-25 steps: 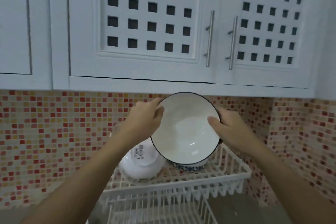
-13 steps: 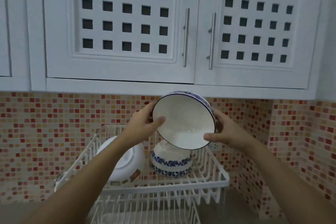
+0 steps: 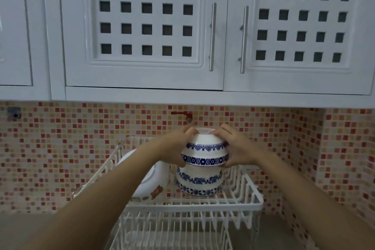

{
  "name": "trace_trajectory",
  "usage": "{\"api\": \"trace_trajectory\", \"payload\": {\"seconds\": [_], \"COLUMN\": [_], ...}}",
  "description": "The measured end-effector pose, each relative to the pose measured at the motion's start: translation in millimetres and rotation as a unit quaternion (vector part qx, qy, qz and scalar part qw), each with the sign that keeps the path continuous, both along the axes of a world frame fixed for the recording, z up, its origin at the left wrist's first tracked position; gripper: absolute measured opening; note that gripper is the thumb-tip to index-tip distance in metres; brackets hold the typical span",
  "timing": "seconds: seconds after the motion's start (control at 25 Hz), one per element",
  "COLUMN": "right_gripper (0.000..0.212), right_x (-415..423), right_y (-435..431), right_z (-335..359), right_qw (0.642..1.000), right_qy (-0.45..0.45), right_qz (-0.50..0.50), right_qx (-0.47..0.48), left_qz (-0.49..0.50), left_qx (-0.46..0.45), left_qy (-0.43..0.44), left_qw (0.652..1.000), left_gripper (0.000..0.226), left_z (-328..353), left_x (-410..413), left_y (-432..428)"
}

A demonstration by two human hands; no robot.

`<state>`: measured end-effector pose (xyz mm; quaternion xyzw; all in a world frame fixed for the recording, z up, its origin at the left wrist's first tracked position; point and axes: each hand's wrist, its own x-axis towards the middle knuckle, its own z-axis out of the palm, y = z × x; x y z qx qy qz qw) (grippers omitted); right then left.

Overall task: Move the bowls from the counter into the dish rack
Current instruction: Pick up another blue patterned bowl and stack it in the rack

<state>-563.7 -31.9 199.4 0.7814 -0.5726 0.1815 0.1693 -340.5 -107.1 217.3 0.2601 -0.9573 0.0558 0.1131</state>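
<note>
Bowl [image 3: 205, 152], white with blue floral bands, was upside down, foot ring up, held between both your hands over the top tier of the white wire dish rack [image 3: 239, 204]. Your left hand [image 3: 176, 148] gripped its left wall, thumb up near the foot ring; your right hand [image 3: 235, 149] gripped the right wall, fingers reaching over the base. Both grips were closed on the bowl. It sat directly on or just above a second inverted bowl [image 3: 199, 182] of the same pattern, which stood on the upper tier; contact between the two could not be confirmed. A white dish [image 3: 150, 180] with an orange motif leaned on edge to the left, partly hidden by your left forearm. The rack stood against a red and orange mosaic backsplash [image 3: 60, 148], below white lattice-door cabinets [image 3: 146, 26]. The lower tier showed bare wires.
</note>
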Motion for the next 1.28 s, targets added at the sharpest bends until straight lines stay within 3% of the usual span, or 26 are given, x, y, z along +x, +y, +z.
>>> {"api": "trace_trajectory", "payload": {"seconds": [0.32, 0.56, 0.72, 1.12, 1.2, 1.28], "right_gripper": [0.097, 0.098, 0.088, 0.089, 0.095, 0.092], "right_x": [-5, -2, 2, 12, 14, 19], "right_y": [-19, -21, -24, -15, -11, -8], "right_z": [-29, -32, -35, -33, -27, -18], "right_qw": [0.998, 0.995, 0.989, 0.984, 0.981, 0.977], "right_qy": [0.011, 0.065, 0.114, 0.13, 0.111, 0.084], "right_qz": [-0.002, -0.02, -0.03, -0.063, -0.09, -0.129], "right_qx": [0.055, 0.079, 0.087, 0.108, 0.13, 0.145], "left_qz": [0.042, 0.074, 0.078, 0.108, 0.104, 0.098], "left_qx": [-0.034, -0.055, -0.055, -0.055, -0.038, -0.026], "left_qy": [-0.039, -0.073, -0.091, -0.112, -0.095, -0.036], "left_qw": [0.998, 0.993, 0.991, 0.986, 0.989, 0.994], "left_gripper": [0.078, 0.094, 0.093, 0.098, 0.103, 0.087], "left_z": [-33, -44, -53, -58, -52, -39], "left_x": [-20, -26, -29, -28, -21, -7], "left_y": [-8, -7, -4, 8, 6, 6]}}
